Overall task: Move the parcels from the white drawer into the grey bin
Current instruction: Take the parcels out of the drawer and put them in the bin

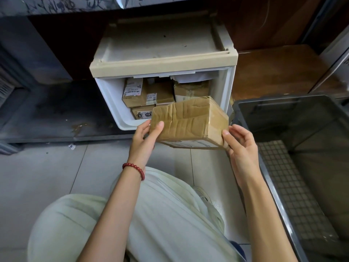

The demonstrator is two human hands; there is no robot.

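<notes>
The parcel [188, 122] hides the near right part of the drawer [107, 95], and the cabinet top [162, 44] covers its far part, so the full load cannot be counted. Four brown boxes [132, 92] show inside, each partly covered, with one white packet [188, 78] at the far right edge. Their labels are too small to read. The bin [264, 114] is cut off at the right and near edges of the view. Only part of its gridded bottom shows.

One parcel is held in the air, just near the drawer's front rim, above the floor [47, 176] and left of the bin. Its long axis runs left to right, with the right end tipped slightly lower. The broad, wrinkled, taped face points up and toward the person, and a labelled face points down.

There are two hands. The left hand [145, 138] grips the left end, thumb pressed flat on the taped face and its fingers hidden behind the parcel. A red bead bracelet [135, 169] circles that wrist. The right hand [242, 148] has its thumb on the near right corner and its fingers curled round the right end. Whether those fingers touch the cardboard is hard to tell.
</notes>
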